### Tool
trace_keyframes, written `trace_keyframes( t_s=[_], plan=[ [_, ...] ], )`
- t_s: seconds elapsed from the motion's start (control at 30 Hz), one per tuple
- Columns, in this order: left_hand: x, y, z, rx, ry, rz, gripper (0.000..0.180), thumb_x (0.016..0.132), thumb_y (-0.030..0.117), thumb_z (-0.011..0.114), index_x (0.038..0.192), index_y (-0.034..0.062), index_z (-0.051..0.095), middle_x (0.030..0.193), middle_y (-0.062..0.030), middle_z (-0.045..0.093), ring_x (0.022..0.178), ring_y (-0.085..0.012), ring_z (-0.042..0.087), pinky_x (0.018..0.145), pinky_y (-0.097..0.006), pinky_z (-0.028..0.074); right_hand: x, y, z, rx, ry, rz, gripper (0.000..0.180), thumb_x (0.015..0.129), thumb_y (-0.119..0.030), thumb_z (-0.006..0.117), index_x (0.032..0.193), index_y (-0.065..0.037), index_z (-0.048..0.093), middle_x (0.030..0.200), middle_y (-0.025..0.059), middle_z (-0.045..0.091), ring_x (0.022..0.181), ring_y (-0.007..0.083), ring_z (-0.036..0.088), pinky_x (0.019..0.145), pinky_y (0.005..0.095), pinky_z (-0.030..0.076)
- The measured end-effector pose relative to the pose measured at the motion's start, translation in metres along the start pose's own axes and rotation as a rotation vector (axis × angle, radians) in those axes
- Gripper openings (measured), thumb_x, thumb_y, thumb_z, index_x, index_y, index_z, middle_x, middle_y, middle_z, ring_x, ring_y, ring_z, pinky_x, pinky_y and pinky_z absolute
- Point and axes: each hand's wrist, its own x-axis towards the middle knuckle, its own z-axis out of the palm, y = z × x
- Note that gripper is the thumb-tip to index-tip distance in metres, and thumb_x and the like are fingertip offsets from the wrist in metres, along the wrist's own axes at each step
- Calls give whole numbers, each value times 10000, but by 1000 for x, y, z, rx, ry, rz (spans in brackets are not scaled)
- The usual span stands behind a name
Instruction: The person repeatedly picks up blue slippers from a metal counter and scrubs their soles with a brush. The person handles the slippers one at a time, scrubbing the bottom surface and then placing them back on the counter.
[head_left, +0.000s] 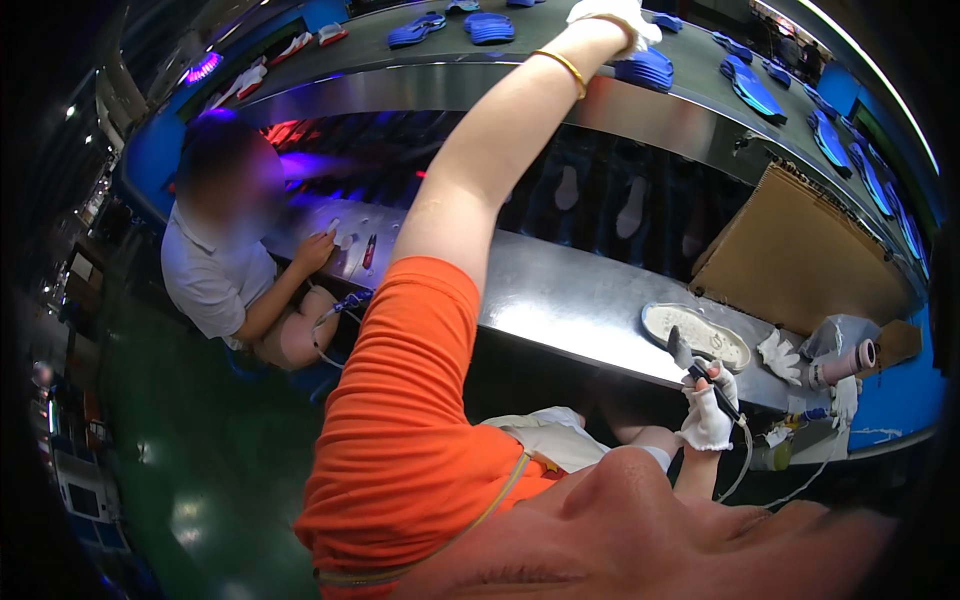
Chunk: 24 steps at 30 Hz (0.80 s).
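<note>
My left arm reaches up across the bench, and my left hand [618,20] in a white glove is over the far conveyor belt. It is beside a stack of blue shoe soles [645,70]; its fingers are cut off by the upper edge, so I cannot see whether they hold anything. Low on the right, my right hand [708,418], in a white glove with bare fingertips, grips a brush [680,346] with a dark handle and a thin clear hose at its end. The brush head is over a pale shoe sole [715,338] lying on the metal bench [570,310].
A white glove [778,357], a pinkish roll [842,365] and a plastic bag lie right of the sole. A cardboard sheet [800,250] stands behind. More blue soles [750,88] lie on the belt [570,22]. A co-worker [225,240] sits at left.
</note>
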Motion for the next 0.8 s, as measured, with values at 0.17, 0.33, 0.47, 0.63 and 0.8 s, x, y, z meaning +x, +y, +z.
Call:
trace_keyframes(
  t_s=[0.17, 0.33, 0.47, 0.63, 0.8],
  plan=[
    [-14, 8, 32, -22, -2, -145, 404, 716, 221, 675, 1114, 154, 644, 1224, -123, 575, 1098, -326, 571, 877, -423, 469, 3, 1, 7, -46, -38, -48, 221, 797, -6, 664, 996, -26, 569, 1025, 108, 601, 854, 165, 605, 717, 249, 507],
    [-44, 7, 44, -705, 223, -22, 388, 761, 237, 667, 1103, 67, 596, 1090, -177, 611, 977, -303, 614, 792, -426, 527, -1, -1, 2, -212, -50, -110, 186, 790, 19, 667, 948, -21, 577, 987, 109, 615, 822, 169, 616, 722, 277, 525],
    [-124, 26, 11, -967, -169, 169, 407, 786, 216, 690, 1130, 33, 575, 1082, -173, 593, 974, -179, 563, 873, -307, 450, 1, 1, -12, -420, -21, -177, 172, 811, -7, 664, 941, -47, 560, 944, 90, 618, 769, 133, 580, 704, 268, 485],
    [-250, 4, 64, -2151, -762, -349, 453, 879, 311, 558, 1163, -42, 526, 1068, -218, 612, 1024, -322, 598, 919, -448, 484, -4, -14, 19, -345, 67, -134, 172, 803, -3, 666, 954, -2, 584, 847, 71, 628, 735, 122, 612, 692, 249, 512],
    [-353, 60, 91, -2507, -924, -733, 850, 814, 644, 490, 1340, -9, 354, 1252, -285, 478, 1083, -439, 536, 960, -539, 425, -6, -10, 14, -94, 114, 0, 179, 798, 4, 644, 957, -18, 566, 816, 60, 604, 710, 139, 618, 667, 262, 521]
  ],
)
